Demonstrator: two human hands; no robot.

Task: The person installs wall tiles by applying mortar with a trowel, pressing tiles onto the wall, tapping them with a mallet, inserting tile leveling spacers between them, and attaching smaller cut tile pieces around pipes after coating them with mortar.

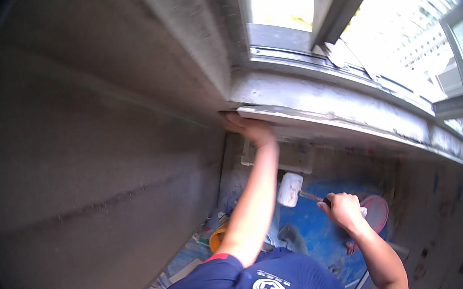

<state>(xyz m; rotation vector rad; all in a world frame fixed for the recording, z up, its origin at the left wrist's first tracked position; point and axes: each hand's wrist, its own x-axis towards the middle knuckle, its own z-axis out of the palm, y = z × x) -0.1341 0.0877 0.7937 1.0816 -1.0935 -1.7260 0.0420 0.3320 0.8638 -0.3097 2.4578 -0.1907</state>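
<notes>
My left hand (251, 129) is stretched out to the corner where the window ledge (320, 115) meets the dark grey wall (100, 160). Its fingers, slightly blurred, lie extended against the end of the ledge's pale front edge; I see nothing held in them. Lower and to the right, my right hand (343, 210) is closed round the dark grip of a mallet (291, 190). The mallet's white, cylinder-shaped head points left, below the ledge and apart from it.
An opened window with a dark frame (341, 4) stands above the ledge. Below are a blue floor covering (319, 220), a round tub with a reddish rim (376, 213), and a yellow bucket (218, 238) by the left wall. A pale rectangular piece (297, 162) shows under the ledge.
</notes>
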